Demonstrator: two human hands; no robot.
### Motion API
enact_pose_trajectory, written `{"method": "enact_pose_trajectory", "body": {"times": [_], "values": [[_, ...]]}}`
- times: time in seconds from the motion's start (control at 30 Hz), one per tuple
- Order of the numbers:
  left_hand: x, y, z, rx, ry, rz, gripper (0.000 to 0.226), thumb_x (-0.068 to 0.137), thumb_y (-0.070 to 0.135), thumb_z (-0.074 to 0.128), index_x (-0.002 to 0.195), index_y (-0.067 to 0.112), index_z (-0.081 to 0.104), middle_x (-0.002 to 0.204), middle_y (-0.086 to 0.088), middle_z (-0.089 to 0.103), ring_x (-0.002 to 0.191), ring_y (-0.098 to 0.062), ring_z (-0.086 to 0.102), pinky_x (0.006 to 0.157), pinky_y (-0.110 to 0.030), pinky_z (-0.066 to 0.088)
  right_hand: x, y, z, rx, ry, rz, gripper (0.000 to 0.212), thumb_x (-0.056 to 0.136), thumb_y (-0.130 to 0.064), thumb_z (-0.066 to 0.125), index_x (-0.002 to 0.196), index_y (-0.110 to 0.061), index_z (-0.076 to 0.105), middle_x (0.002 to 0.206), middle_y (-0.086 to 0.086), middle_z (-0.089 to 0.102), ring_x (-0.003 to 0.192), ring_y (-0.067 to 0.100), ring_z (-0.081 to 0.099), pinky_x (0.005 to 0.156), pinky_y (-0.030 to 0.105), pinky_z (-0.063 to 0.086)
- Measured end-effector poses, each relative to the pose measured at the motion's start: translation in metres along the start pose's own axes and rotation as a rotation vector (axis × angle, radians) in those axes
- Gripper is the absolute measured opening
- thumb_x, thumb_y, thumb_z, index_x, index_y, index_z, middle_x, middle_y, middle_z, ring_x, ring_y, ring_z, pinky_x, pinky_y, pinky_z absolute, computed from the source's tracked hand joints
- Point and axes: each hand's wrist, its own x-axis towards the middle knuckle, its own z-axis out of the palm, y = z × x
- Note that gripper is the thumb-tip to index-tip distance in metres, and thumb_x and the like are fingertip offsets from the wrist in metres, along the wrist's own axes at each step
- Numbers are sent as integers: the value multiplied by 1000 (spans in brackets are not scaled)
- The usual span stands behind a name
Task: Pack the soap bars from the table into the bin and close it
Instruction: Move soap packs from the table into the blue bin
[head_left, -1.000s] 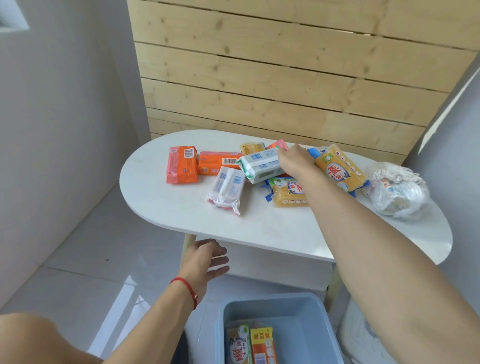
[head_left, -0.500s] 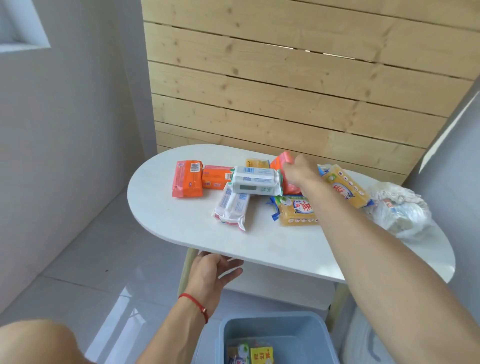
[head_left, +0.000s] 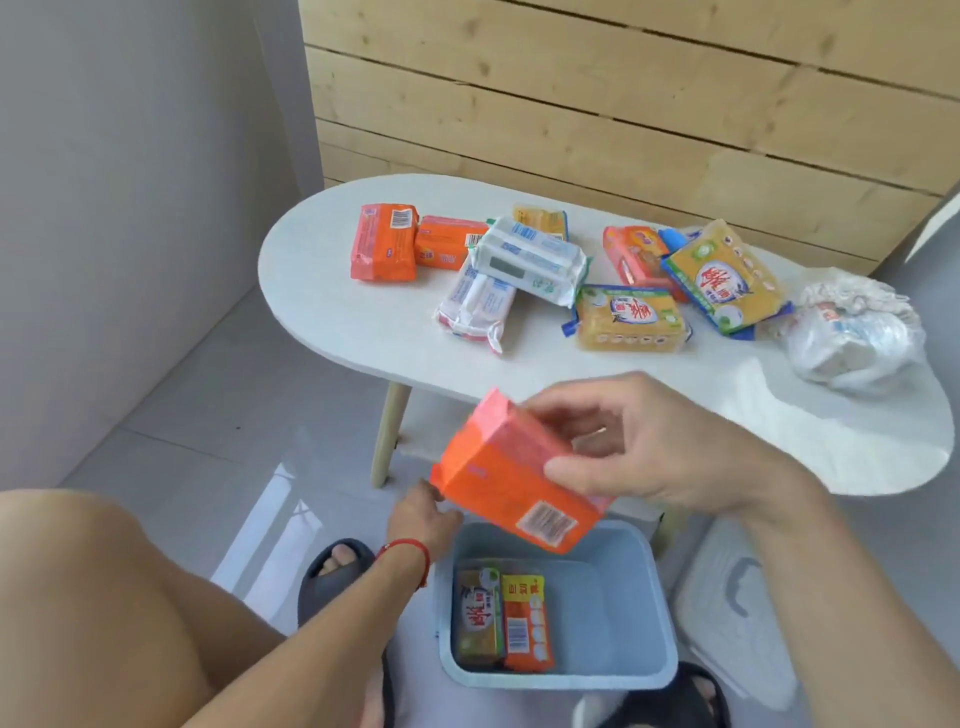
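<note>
The white table (head_left: 363, 332) stood against the wooden wall, and most of the soap bars lay on it in a loose heap, so they were easy to reach one at a time. A crumpled plastic bag (head_left: 852, 338) sat at its right end.

The blue bin (head_left: 660, 597) stood open on the floor, just in front of the table and between the person's feet. That spot probably made each drop short. Its lid (head_left: 727, 623) lay on the floor just to the right, out of the way until the end. Two soap bars (head_left: 501, 618) were packed side by side against the bin's left wall, which left the rest of the room free.

The right hand (head_left: 660, 447) gripped an orange soap bar (head_left: 514, 483) by one end and held it tilted above the bin, likely ready to go in. The left hand (head_left: 423, 514) was by the bin's far left corner, maybe to steady it. I could not tell if its fingers were curled or loose, because the soap hid them.
</note>
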Motion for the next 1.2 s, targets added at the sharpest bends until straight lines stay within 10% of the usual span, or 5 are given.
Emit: {"method": "enact_pose_trajectory", "body": {"times": [0.17,0.37,0.53,0.97,1.2], "values": [[-3,-27,14,85,-162,-130,37,98,24,51,127,2,55,128,-25,59,116,-41,61,95,-52,54,20,83,75,-666,-296,368,27,79,-25,68,105,-24,71,90,-4,70,86,20,66,75,39,58],[-21,-33,22,252,-189,4,35,99,26,52,131,11,54,131,-14,63,119,-32,60,101,-39,48,13,199,116,-976,-91,564,26,92,-5,62,117,-13,59,110,12,69,105,35,66,72,37,47],[-22,-38,18,152,-197,4,40,98,25,56,137,17,54,130,-8,64,109,-21,60,98,-33,50,3,254,150,-894,10,372,60,95,-7,62,152,-15,44,152,4,52,141,23,47,110,37,46],[-17,-45,17,109,-200,50,31,97,25,59,127,22,61,86,16,57,78,-9,60,85,-35,58,3,272,204,-722,138,568,64,94,-18,58,154,-29,38,157,-1,33,149,24,24,123,41,26],[-19,-40,16,124,-228,33,32,97,25,58,129,20,61,107,-1,63,97,-25,65,95,-46,57,12,266,190,-671,12,587,60,97,-40,43,154,-23,36,154,2,46,144,27,36,121,42,28]]}}
